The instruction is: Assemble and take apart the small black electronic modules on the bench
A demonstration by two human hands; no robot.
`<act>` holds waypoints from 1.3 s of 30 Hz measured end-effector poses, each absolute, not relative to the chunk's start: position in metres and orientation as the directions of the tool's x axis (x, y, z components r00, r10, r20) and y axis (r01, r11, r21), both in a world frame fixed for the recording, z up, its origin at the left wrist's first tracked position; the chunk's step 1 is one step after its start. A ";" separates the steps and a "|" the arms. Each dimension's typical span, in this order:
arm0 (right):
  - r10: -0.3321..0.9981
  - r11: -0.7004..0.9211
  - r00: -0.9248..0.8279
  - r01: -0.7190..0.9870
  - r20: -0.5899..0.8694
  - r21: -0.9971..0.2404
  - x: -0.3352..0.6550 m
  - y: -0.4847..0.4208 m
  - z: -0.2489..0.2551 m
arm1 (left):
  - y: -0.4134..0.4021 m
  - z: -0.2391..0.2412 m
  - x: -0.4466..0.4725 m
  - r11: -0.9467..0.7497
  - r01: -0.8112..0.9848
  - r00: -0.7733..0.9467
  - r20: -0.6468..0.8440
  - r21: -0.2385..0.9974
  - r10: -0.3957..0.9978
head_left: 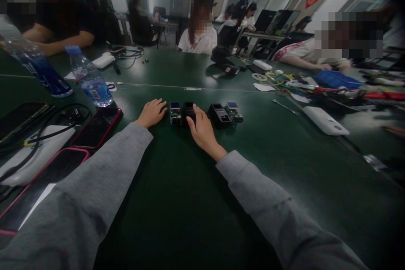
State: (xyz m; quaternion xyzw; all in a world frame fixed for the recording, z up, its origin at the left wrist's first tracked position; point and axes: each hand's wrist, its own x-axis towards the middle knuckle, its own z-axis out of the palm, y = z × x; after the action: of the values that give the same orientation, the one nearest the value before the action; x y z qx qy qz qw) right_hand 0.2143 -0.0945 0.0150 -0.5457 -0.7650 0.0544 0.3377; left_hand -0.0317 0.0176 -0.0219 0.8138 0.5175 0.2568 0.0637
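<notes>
On the green table, my left hand (152,113) lies flat with its fingers spread, holding nothing. Just right of it stands a small circuit board with a screen (175,114). My right hand (202,128) has its thumb and fingers around a small black plastic case (189,107), partly hidden behind them. Farther right is a second black case (219,114), which has openings in its face. Beside that case leans another circuit board with a screen (233,112).
Phones (97,127), a white power bank (41,152), cables and two water bottles (91,80) crowd the left. At right lie a white device (325,120), a thin metal tool (284,107), a blue tray (338,79) and tangled wires. Several people sit around the table and beyond.
</notes>
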 end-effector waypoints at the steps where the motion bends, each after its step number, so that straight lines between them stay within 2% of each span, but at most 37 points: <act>1: 0.855 0.404 -0.158 0.800 0.494 -0.443 0.216 -0.095 0.018 | 0.017 -0.022 -0.032 -0.459 0.811 0.336 0.354 0.362 0.873; 5: 0.754 0.419 -0.107 0.838 0.648 -0.349 0.236 -0.095 0.029 | 0.015 -0.017 -0.031 -0.449 0.838 0.354 0.317 0.309 0.880; 8: 0.711 0.368 -0.079 0.889 0.699 -0.274 0.261 -0.093 0.028 | 0.012 -0.012 -0.030 -0.417 0.880 0.359 0.254 0.230 0.898; 13: 0.758 0.294 -0.053 0.917 0.650 -0.270 0.291 -0.089 0.013 | 0.010 -0.009 -0.029 -0.405 0.900 0.361 0.249 0.159 0.899; 22: 0.769 0.498 -0.276 0.824 0.577 -0.270 0.278 -0.095 0.011 | 0.014 -0.013 -0.030 -0.409 0.898 0.362 0.253 0.165 0.897; 25: 0.762 0.551 -0.320 0.777 0.564 -0.304 0.278 -0.094 0.012 | 0.013 -0.013 -0.030 -0.416 0.893 0.364 0.272 0.170 0.891; 29: 0.705 0.553 -0.170 0.739 0.688 -0.384 0.293 -0.089 0.020 | 0.013 -0.013 -0.030 -0.424 0.888 0.363 0.293 0.178 0.884; 33: 0.616 0.382 0.052 0.853 0.786 -0.356 0.329 -0.080 0.022 | 0.011 -0.011 -0.029 -0.418 0.893 0.364 0.279 0.169 0.889; 36: 0.617 0.214 0.176 0.900 0.767 -0.379 0.353 -0.071 0.013 | 0.010 -0.010 -0.028 -0.417 0.894 0.365 0.273 0.162 0.890; 39: 0.715 0.174 0.216 0.866 0.665 -0.469 0.362 -0.062 0.000 | 0.011 -0.009 -0.028 -0.407 0.901 0.361 0.258 0.151 0.896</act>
State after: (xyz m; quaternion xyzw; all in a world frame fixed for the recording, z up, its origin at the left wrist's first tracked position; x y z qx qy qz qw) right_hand 0.3624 -0.0622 -0.0005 -0.6372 -0.6203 -0.0838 0.4497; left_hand -0.0280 0.0107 -0.0093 0.8250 0.5446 0.1509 -0.0081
